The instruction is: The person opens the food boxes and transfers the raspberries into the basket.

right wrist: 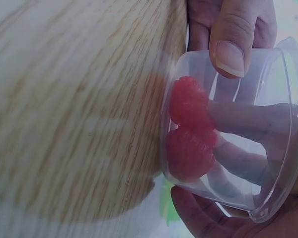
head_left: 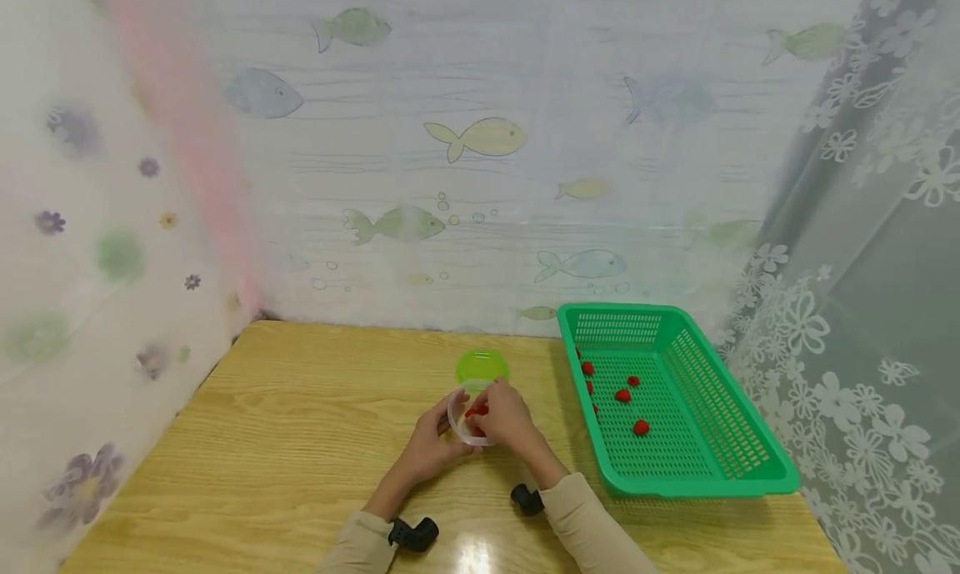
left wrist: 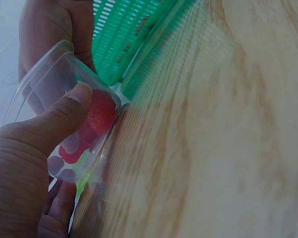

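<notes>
My left hand grips a clear plastic cup, its thumb on the near wall and its fingers round the far side. Deep in the cup are my right hand's fingers, curled in over the rim. They pinch at a red raspberry near the bottom, and another raspberry lies right beside it. Both berries show through the wall in the left wrist view as well. The cup stands tipped slightly toward me, close over the wooden table.
A lime-green round lid lies just beyond the cup. On the right stands a green slotted basket with several raspberries scattered on its floor, mostly toward the left side. A fish-patterned curtain hangs behind the table.
</notes>
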